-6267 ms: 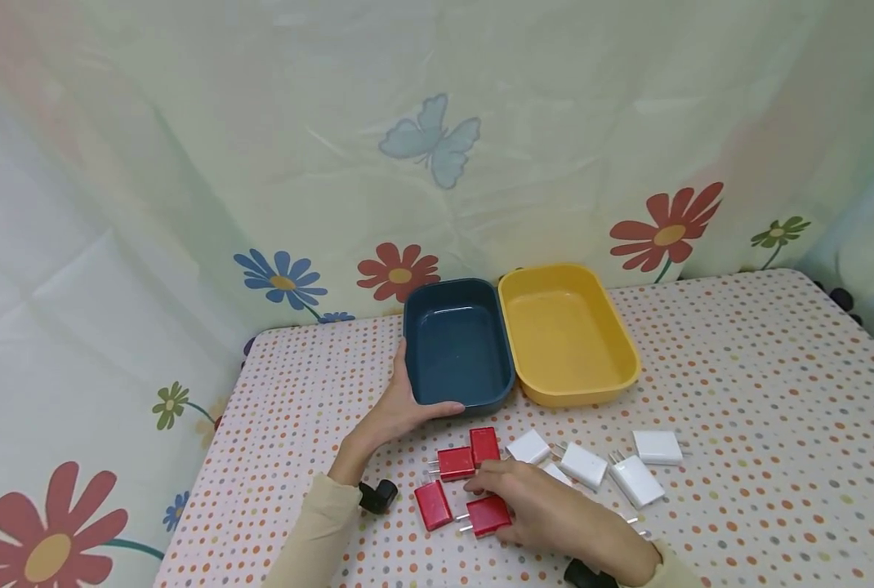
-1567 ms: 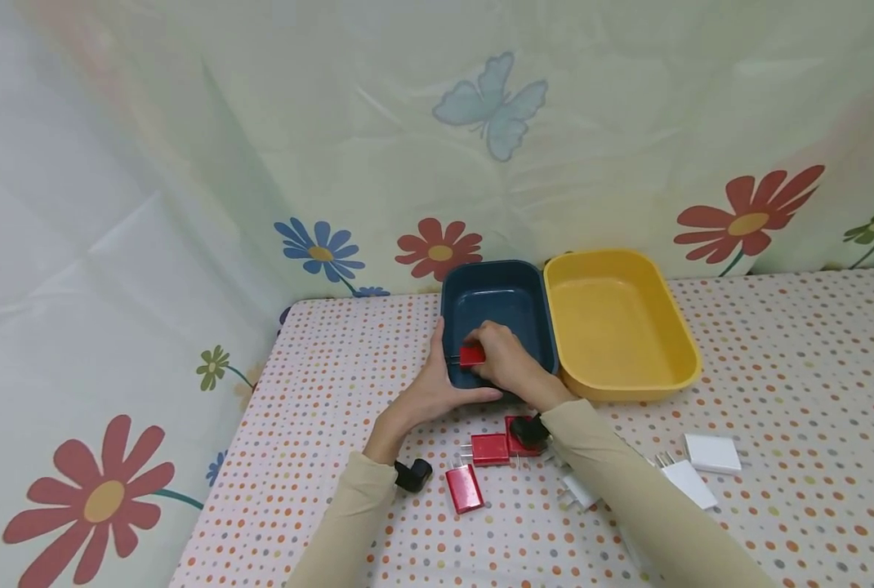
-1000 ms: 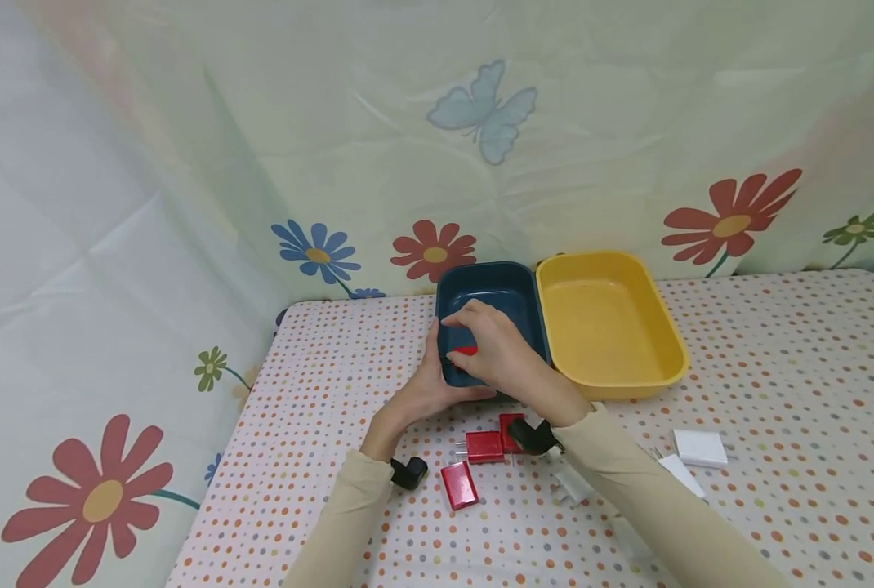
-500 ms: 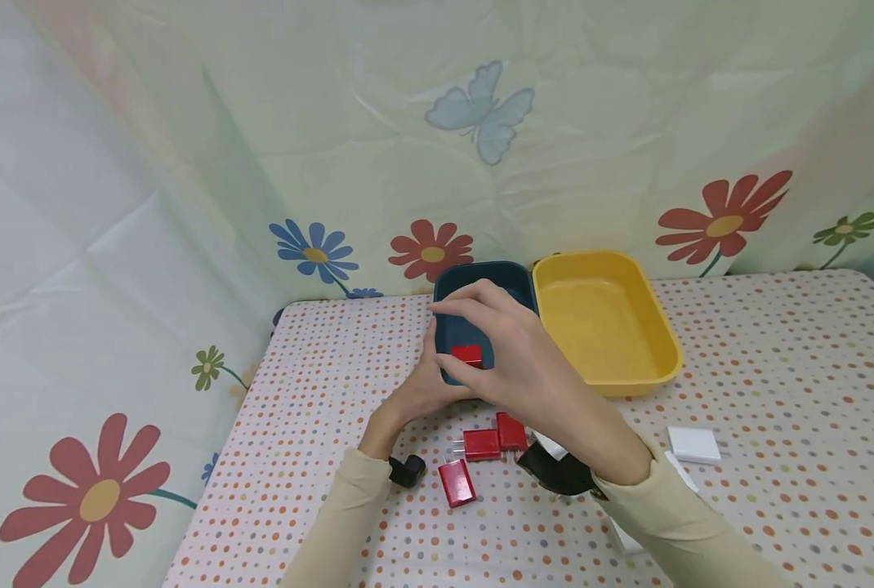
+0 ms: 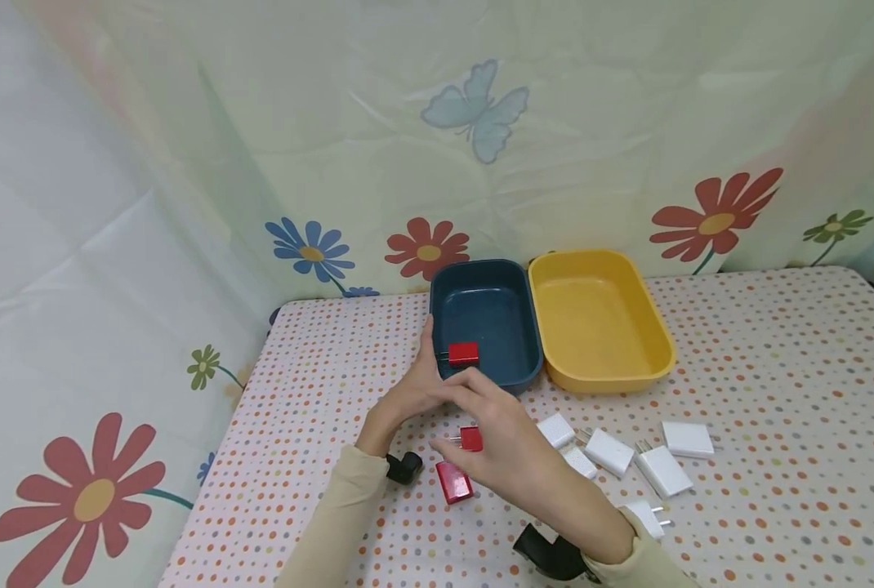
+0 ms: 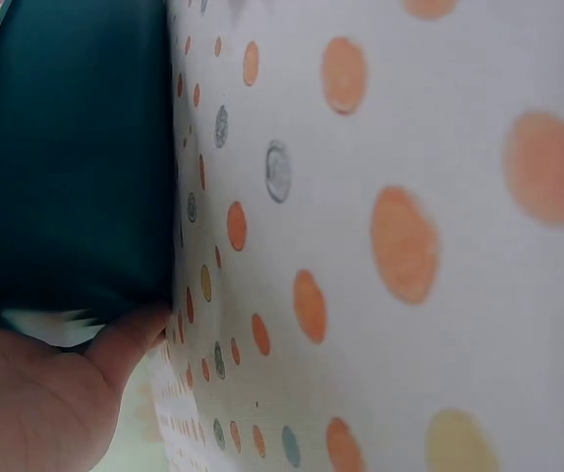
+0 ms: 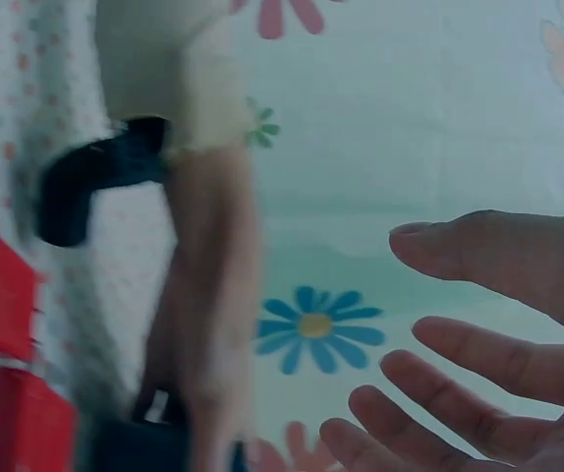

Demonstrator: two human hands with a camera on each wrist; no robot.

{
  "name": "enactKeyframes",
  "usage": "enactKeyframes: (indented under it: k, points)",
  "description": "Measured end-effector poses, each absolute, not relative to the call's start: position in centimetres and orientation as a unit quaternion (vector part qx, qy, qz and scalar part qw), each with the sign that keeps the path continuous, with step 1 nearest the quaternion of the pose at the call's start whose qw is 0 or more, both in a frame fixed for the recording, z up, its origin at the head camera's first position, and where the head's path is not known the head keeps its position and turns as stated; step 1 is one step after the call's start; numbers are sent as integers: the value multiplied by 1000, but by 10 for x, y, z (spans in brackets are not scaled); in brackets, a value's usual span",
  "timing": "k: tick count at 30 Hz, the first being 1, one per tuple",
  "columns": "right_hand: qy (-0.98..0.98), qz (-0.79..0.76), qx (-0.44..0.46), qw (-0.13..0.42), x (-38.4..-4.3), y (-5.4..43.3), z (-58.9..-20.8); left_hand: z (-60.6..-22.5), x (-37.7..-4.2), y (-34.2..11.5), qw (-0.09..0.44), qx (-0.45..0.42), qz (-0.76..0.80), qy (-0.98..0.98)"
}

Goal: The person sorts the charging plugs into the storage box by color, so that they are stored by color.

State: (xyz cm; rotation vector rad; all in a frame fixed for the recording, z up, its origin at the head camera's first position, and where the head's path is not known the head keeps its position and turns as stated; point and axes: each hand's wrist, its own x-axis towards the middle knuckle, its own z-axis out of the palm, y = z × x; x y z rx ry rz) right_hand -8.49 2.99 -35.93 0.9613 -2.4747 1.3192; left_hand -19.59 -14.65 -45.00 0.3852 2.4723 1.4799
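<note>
One red plug adapter [image 5: 463, 354] lies inside the blue tray [image 5: 496, 314], by its left wall near the front, its prongs turned toward that wall; whether they touch it I cannot tell. The left hand [image 5: 411, 388] lies spread round the tray's near left corner, thumb pressed to the outer wall, steadying it rather than clutching it. Just in front, two more red adapters [image 5: 455, 482] show on the counter [image 5: 760, 490]. The right hand [image 5: 508, 437] hovers over this red group with nothing in its grasp, thumb and fingers loose and parted, and it may hide another piece. Its fingertips overlap the left hand in the head view, so the two could bump if the reach drifts forward, and a jolt there might shift the tray. A low, hurried pinch could catch exposed prongs or push one red piece against its neighbour, and a smooth casing gripped only at its edge might slip free. To the right, six white adapters [image 5: 609, 452] are scattered near one another; the black wrist mount [image 5: 550, 555] could sweep the closer ones aside if the forearm drops. Beyond, the yellow tray [image 5: 604, 322] sits close against the blue one, so a shove would likely move both.
</note>
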Motion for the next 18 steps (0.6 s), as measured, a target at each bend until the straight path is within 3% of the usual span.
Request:
enactKeyframes:
  k: [11, 18]
  points:
    - [-867, 404, 289, -41, -73, 16, -420, -452, -196, -141, 122, 83, 497, 855]
    - [-869, 404, 284, -29, -71, 12, -440, -453, -196, -143, 123, 83, 500, 853]
